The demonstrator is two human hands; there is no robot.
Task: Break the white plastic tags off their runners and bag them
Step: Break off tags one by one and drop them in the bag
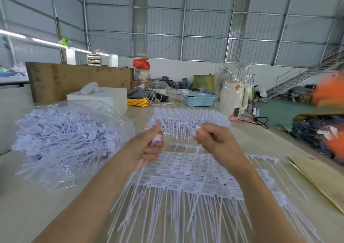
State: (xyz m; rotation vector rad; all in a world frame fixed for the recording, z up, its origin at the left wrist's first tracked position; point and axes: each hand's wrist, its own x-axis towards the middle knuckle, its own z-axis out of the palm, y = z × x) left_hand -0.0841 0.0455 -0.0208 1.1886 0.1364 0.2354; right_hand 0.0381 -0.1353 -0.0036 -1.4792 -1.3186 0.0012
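Beyond the work we see a blue basket (199, 99) beside a white jug (232, 97); yellow rope (137, 102) by a white box (104, 98); red bag (141, 63) behind; stairs (305, 75) far right

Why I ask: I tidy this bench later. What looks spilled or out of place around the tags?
Nothing looks spilled. Loose tags sit inside the clear bag on the left, with some thin tails poking toward its near edge. Unbroken sheets lie flat under the left hand and right hand, both gripping tags.
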